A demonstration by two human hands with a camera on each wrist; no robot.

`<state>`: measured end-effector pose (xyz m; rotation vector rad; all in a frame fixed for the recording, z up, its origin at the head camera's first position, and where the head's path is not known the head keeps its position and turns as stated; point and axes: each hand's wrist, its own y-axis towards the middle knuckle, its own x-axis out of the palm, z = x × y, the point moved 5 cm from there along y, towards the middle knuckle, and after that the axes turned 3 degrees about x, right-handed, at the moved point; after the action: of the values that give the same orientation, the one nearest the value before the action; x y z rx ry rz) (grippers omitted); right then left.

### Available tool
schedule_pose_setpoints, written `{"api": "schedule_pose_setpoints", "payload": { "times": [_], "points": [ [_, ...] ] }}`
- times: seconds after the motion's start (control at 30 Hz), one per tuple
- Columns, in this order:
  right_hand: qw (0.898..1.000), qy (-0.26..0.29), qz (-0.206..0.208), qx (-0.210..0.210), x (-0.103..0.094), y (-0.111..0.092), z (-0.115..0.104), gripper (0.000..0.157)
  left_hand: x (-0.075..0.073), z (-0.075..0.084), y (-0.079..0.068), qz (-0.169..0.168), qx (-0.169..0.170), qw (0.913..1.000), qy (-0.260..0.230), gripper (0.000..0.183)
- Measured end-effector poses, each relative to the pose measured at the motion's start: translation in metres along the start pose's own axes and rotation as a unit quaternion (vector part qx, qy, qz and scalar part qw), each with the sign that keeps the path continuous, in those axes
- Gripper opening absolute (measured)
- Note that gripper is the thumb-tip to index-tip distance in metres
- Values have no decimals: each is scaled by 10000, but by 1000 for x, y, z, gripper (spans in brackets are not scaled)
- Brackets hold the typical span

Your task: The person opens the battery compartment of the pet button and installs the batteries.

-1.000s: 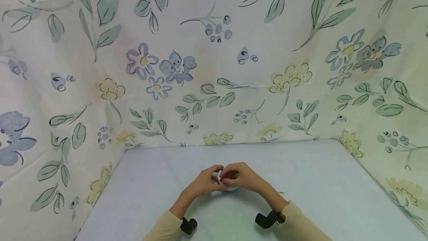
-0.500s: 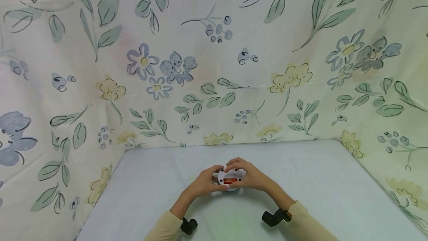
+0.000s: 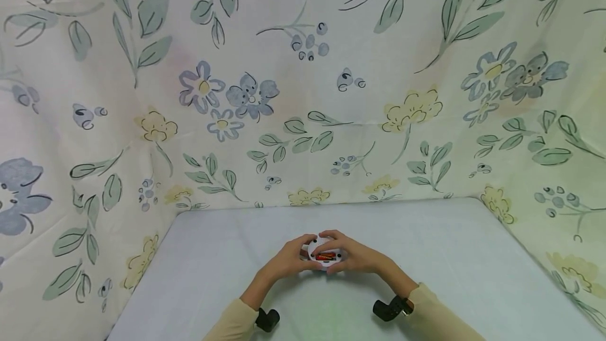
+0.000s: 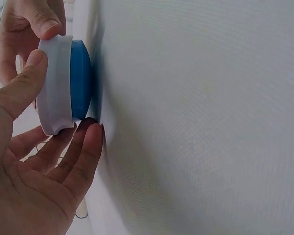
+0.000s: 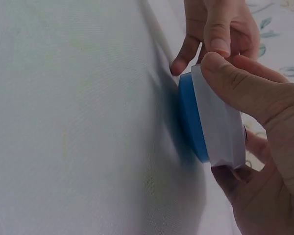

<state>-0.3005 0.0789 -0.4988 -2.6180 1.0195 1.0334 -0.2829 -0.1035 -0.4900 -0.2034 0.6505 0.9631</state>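
Observation:
A round white battery-powered device (image 3: 324, 242) with a blue underside (image 4: 80, 81) lies face down near the middle of the table. Its battery bay faces up and shows red-orange batteries (image 3: 325, 257) side by side. My left hand (image 3: 286, 260) grips the left rim, thumb on the near side and fingers round the far side. From the right, my right hand (image 3: 358, 256) holds the opposite rim with its thumb in front, one finger reaching across the upturned face. Both wrist views show the white rim (image 5: 218, 117) between thumb and fingers; the bay is hidden there.
A pale cloth covers the table (image 3: 227, 236). Floral fabric (image 3: 303, 93) hangs along the back and both sides. Each wrist wears a black camera, one at the left wrist (image 3: 268, 320) and one at the right wrist (image 3: 388, 309).
My right hand has shifted right from the battery bay, where its fingers pinched together, to the device's right rim. The batteries have come into view. My left hand has stayed put.

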Motion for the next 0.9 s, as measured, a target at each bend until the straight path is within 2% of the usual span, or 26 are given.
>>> {"api": "schedule_pose_setpoints", "payload": {
  "times": [0.23,0.37,0.5,0.67,0.9],
  "points": [
    [9992,-362,16,-160,-1,0,-6,37,0,0,1,-92,98,9998,168,73],
    [9982,-468,206,-328,-3,-1,-6,29,0,-1,2,-104,109,9997,181,73],
    [9977,-332,461,-366,-4,-4,-3,22,0,-2,1,-126,42,9999,107,72],
    [9973,-86,695,-214,-8,-6,2,30,-1,-2,2,-136,-39,9998,124,73],
    [9900,684,1206,-266,-27,-18,13,51,-1,-8,3,-99,-308,9995,8,74]
  ]
}}
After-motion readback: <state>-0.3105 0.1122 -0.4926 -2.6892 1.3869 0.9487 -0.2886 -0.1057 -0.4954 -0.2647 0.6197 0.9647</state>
